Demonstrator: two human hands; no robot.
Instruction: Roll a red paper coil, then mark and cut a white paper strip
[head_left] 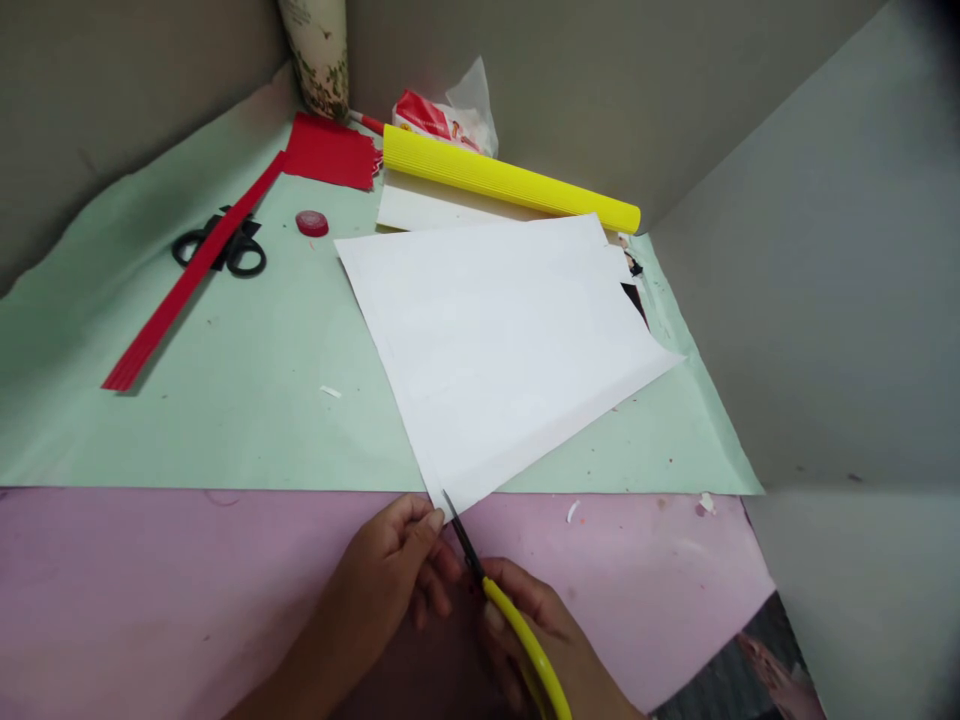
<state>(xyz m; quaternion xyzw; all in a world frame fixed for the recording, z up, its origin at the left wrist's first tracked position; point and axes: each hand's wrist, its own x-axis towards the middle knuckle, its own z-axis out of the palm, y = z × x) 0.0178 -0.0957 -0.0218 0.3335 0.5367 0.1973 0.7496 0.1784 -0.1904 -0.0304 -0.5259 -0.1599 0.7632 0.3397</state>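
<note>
A large white sheet of paper [495,330] lies slanted on the green covering, its near corner reaching over the pink surface. My left hand [397,560] pinches that corner between thumb and fingers. My right hand [544,630] is closed around the yellow handles of a pair of scissors [517,625]. The dark blades point up and left, and their tip is at the paper's near corner, just right of my left thumb. Part of the handles is hidden by my right hand.
Black-handled scissors [247,257] lie under a long red strip [195,265] at the left. A red roll of tape [312,223], red paper [330,152], a yellow roll [510,180], a plastic packet [450,120] and a patterned cup [319,60] are farther back. Grey walls border the covering.
</note>
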